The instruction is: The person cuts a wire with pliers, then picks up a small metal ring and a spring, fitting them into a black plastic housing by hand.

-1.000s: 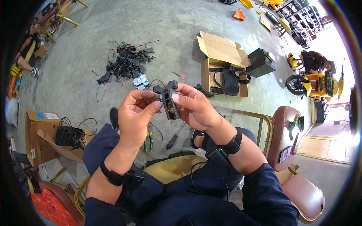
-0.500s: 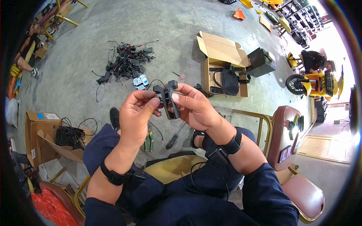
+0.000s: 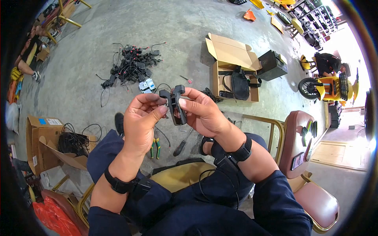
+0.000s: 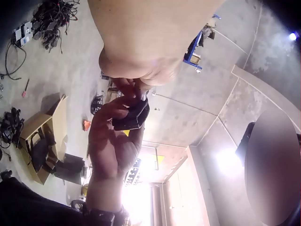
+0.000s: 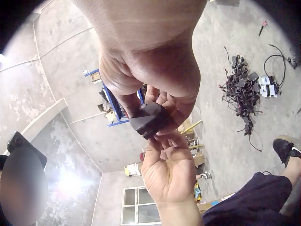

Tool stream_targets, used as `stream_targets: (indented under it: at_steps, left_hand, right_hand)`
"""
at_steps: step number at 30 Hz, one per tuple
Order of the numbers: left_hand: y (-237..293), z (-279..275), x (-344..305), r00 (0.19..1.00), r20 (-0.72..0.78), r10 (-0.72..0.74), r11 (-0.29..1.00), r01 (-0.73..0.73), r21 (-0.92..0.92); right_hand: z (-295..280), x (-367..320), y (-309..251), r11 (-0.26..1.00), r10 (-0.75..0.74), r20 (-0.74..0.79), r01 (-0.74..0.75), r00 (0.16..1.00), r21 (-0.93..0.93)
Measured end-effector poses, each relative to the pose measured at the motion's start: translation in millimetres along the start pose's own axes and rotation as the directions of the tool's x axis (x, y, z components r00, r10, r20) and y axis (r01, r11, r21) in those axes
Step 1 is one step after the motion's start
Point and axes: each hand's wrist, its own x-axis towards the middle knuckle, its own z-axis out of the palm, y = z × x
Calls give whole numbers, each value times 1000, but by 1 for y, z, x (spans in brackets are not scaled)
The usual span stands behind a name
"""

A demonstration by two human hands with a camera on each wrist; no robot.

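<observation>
A small black plastic device (image 3: 176, 104) with two prongs at its top is held up in front of me, above my lap. My right hand (image 3: 201, 112) grips it from the right, thumb across its front. My left hand (image 3: 142, 118) pinches its left edge with thumb and fingertips. The right wrist view shows the black device (image 5: 149, 120) between the fingers of both hands. From the left wrist, the device (image 4: 132, 115) is a dark shape held against bright light.
On the concrete floor lie a heap of black cables (image 3: 132, 65), an open cardboard box (image 3: 232, 67) holding a black bag, a screwdriver (image 3: 182, 143) and green-handled pliers (image 3: 154, 146). A brown chair (image 3: 303, 157) stands at my right, a cable-filled box (image 3: 51, 143) at my left.
The device has shifted very slightly left and up between my hands. Both hands keep their hold.
</observation>
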Motion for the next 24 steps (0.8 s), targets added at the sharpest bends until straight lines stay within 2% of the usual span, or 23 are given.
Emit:
stream_targets:
  at_steps: [11,24]
  left_hand:
    - [0,2,1,1000,14,15,1000,-15,15]
    - [-1,1,1,1000,21,-3,993,0,116]
  right_hand:
    - [-4,0,-1,999,-9,34,10,999,-31]
    - [-4,0,-1,1000,-16,50,17,999,-20]
